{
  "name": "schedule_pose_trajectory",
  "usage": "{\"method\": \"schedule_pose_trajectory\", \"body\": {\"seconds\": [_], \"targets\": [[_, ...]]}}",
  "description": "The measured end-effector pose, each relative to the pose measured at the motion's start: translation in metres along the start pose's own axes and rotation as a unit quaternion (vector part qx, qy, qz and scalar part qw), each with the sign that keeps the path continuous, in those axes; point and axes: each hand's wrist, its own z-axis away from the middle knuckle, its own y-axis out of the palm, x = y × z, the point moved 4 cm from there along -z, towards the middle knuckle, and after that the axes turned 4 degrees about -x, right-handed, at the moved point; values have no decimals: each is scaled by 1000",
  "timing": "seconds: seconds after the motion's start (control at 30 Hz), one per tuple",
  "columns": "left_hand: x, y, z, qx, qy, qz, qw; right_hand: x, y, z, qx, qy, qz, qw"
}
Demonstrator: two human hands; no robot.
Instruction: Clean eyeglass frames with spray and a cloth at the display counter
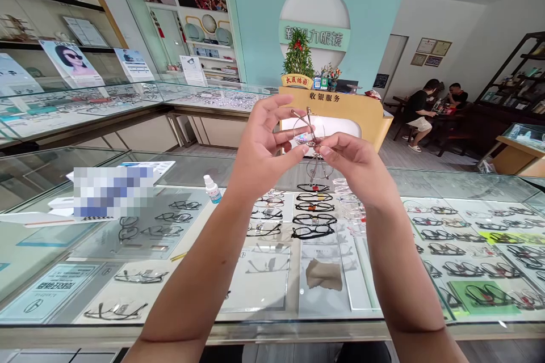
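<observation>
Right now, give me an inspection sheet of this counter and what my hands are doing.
Surface: glass display counter, frames laid out beneath it.
Job's things: thin metal-rimmed glasses held up above the counter.
Clutter: small dropper bottle, brown cloth, papers at left.
Grippers: left hand and right hand both pinch the glasses.
Cables: nothing seen.
Surroundings: cashier desk with potted plant; two people seated at a table, far right.

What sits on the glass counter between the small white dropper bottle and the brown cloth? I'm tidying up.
In the head view, rows of dark-rimmed eyeglass frames under the glass lie between the small white dropper bottle and brown cloth.
</observation>
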Motion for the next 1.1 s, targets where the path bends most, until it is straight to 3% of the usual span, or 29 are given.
{"method": "schedule_pose_trajectory", "body": {"seconds": [0.13, 0.23, 0.3, 0.5, 0.7, 0.9, 1.1], "targets": [[-3, 4, 1, -27, 1, -10, 1000, -6, -2, -2, -44, -1, 2, 999], [-15, 5, 6, -115, 4, -57, 992, -9, -5, -4, -84, -8, 17, 996], [-23, 7, 11, -144, -7, -84, 986, -10, -7, -5, -108, -17, 36, 993], [-14, 21, 16, -32, -116, -69, 990, -5, 0, -1, -160, -75, 135, 975], [2, 24, 14, -46, -159, -40, 985, -1, 10, 2, -180, -138, 231, 946], [14, 25, 14, -58, -172, -51, 982, 0, 18, 3, -136, -118, 239, 954], [35, 2, 1, -29, -141, -144, 979, -1, 14, 2, -123, -106, 255, 953]]}}
